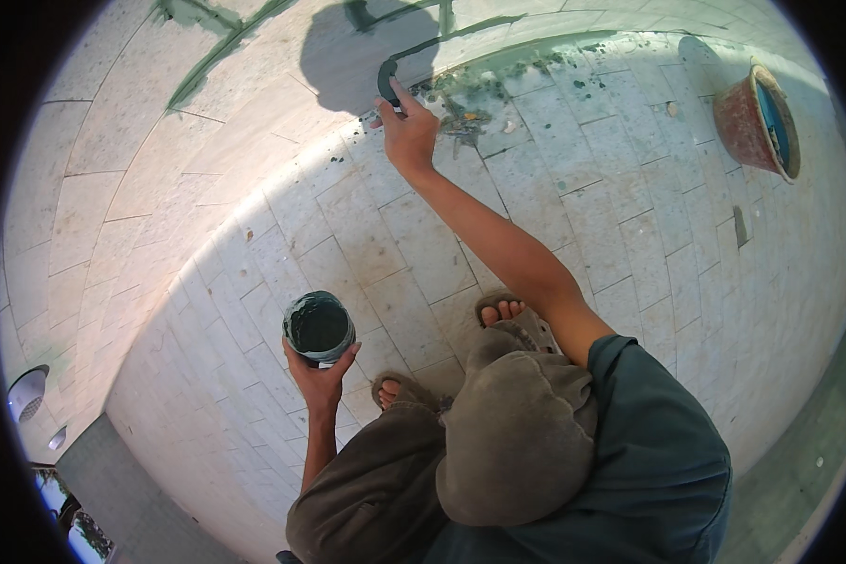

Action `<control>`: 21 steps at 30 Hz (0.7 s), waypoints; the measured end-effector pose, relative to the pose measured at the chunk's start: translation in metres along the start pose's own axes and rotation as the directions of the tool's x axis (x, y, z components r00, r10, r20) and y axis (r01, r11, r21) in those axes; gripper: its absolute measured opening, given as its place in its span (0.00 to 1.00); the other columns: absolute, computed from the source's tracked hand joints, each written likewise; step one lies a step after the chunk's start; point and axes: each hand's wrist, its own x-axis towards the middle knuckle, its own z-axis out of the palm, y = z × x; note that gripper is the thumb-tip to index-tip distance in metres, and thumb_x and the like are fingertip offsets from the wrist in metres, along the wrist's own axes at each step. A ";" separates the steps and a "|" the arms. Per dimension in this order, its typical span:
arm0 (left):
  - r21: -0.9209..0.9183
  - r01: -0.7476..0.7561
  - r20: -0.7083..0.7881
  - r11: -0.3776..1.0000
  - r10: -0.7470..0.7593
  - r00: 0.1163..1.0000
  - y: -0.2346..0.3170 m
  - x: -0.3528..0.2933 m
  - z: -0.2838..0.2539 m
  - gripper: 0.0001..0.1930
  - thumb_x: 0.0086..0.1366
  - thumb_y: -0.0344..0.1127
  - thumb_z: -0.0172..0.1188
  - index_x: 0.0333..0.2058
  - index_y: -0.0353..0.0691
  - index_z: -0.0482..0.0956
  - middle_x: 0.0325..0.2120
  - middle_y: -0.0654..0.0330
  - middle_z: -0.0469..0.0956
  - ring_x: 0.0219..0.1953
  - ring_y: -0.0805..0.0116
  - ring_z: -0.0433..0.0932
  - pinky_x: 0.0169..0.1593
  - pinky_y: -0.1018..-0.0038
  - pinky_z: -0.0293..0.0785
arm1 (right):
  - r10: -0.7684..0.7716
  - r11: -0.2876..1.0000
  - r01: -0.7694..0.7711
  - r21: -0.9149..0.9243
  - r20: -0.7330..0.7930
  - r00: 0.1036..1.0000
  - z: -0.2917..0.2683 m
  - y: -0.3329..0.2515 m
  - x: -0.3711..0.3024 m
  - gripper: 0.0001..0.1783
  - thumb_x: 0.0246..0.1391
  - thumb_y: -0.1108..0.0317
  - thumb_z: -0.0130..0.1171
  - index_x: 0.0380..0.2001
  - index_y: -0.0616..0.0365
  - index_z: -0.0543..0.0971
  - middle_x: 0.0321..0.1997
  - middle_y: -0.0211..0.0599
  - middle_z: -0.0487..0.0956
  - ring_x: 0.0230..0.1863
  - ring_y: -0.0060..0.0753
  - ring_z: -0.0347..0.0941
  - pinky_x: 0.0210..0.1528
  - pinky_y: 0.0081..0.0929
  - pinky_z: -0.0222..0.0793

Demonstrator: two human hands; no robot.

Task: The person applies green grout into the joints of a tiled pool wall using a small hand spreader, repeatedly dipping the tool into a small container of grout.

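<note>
My left hand [321,376] grips a round tub [349,346] from below and the side. Thick dark green paste [318,326] lies inside it and smears its rim. Stretched out ahead, my right hand [411,136] is closed around a small tool [387,79] coated in dark green. I cannot tell whether its head is a brush or a blade. The tool's head meets the pale tiled wall [254,113] at the start of a fresh green line [446,38] along a joint. My fingers hide its handle.
A worn reddish bucket [744,127] with something blue inside stands on the tiled floor [620,207] at the far right. Green drips and crumbs [475,122] lie along the wall's foot. Green streaks [218,58] mark the wall. A round fixture [30,395] sits far left. My sandalled feet are below.
</note>
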 end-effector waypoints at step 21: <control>0.002 0.000 -0.025 1.000 0.000 1.000 -0.005 -0.003 -0.001 0.43 0.44 0.28 0.78 0.58 0.35 0.63 0.50 0.54 0.73 0.51 0.64 0.75 0.55 0.68 0.73 | -0.038 0.992 0.040 -0.116 0.023 0.999 -0.014 0.006 -0.002 0.23 0.57 0.71 0.61 0.55 0.68 0.75 0.23 0.39 0.84 0.23 0.19 0.80 0.24 0.20 0.69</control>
